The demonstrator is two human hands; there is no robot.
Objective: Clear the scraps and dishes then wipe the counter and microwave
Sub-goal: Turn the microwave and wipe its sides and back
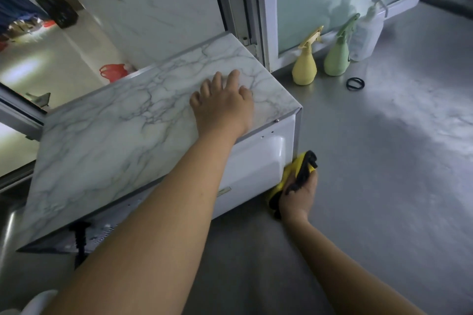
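A white microwave [256,161] with a marble-patterned top stands on the grey steel counter [384,186]. My left hand [222,105] lies flat on the marble top, fingers spread. My right hand [298,194] grips a bunched yellow and black cloth [303,165] low against the microwave's right side, close to the counter.
A yellow spray bottle [305,64], a green spray bottle [337,54] and a clear pump bottle [366,33] stand by the frosted window. A black ring [355,83] lies on the counter. The microwave's black power cord [80,238] hangs at its back left.
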